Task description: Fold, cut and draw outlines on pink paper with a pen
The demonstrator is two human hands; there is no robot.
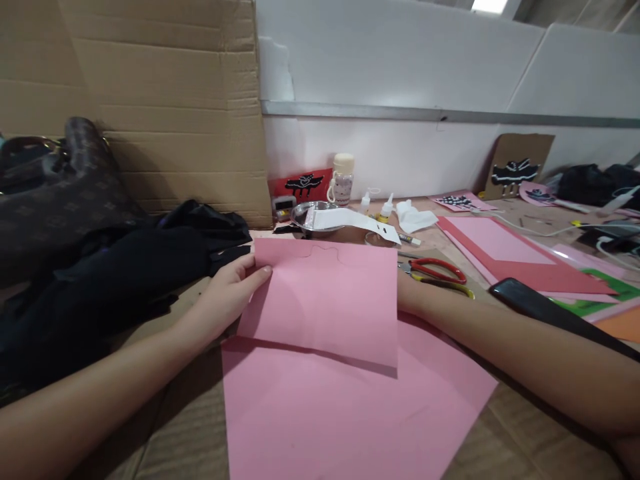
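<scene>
My left hand (233, 287) grips a smaller pink paper sheet (325, 303) by its left edge, thumb on top and fingers behind. The sheet is tilted up, with a thin curved outline drawn near its top edge. From the right, my right wrist (409, 293) passes behind this sheet, which hides the fingers of that hand. Below lies a larger pink sheet (350, 413), flat on the cardboard. Red- and yellow-handled pliers (440, 271) rest close to my right wrist.
Black cloth (125, 273) and a brown handbag (55, 173) lie at left. Toward the back stand a cream-lidded bottle (343, 180), a metal dish (300, 217) and small glue bottles (386, 209). Red and pink sheets (560, 273) and a black long object (550, 310) lie at right.
</scene>
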